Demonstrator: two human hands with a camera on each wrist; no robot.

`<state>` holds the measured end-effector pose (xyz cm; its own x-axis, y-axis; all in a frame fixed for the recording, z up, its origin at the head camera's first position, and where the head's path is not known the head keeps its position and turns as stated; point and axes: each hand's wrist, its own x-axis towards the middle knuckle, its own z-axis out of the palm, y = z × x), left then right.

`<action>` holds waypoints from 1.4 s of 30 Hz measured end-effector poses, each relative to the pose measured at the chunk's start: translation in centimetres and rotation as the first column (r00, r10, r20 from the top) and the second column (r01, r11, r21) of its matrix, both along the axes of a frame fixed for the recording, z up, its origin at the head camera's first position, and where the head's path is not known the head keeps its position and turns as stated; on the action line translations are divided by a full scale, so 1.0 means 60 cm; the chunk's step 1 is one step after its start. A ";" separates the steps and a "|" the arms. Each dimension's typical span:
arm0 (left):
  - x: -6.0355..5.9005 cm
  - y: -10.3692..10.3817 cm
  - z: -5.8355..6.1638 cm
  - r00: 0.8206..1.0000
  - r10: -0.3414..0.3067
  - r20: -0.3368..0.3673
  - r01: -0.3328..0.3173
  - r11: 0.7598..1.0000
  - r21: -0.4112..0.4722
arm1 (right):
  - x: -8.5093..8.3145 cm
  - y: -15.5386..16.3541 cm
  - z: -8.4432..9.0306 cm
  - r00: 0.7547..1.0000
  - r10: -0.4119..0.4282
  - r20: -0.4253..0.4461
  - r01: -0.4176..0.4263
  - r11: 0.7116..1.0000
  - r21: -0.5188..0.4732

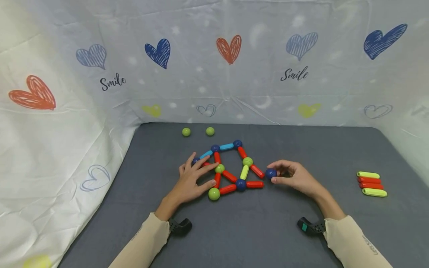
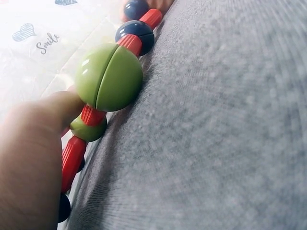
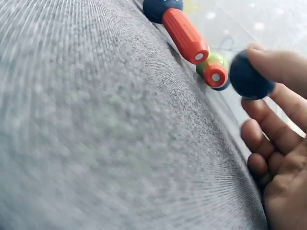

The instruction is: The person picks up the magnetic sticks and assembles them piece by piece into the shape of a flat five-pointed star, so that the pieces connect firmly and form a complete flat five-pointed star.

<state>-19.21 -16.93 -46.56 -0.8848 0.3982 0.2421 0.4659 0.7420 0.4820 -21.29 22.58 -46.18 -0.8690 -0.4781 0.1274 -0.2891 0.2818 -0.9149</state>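
Observation:
A flat frame of red, blue and yellow-green magnetic rods joined by balls [image 1: 231, 167] lies on the grey mat [image 1: 268, 230]. My left hand [image 1: 201, 176] rests on the frame's left side with its fingers spread and straight, one fingertip beside the large green ball [image 1: 213, 193]. The left wrist view shows that green ball [image 2: 109, 76] close up, with a finger [image 2: 43, 120] against it. My right hand [image 1: 285, 174] pinches a dark blue ball [image 1: 270, 173] just off two free red rod ends [image 1: 259, 178]. In the right wrist view the blue ball [image 3: 249, 76] sits at my fingertip, close to a red rod end [image 3: 215, 76].
Two loose green balls [image 1: 186, 131] [image 1: 210, 131] lie at the mat's far edge. Several spare rods [image 1: 370, 184], red and yellow-green, are stacked side by side at the right. White heart-print fabric [image 1: 67, 130] walls in the mat on three sides.

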 end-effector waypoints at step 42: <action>0.061 0.113 0.027 0.965 -0.068 -0.253 -0.015 0.949 -0.314 | 0.042 -0.082 -0.005 0.979 0.079 -0.187 -0.056 0.991 0.125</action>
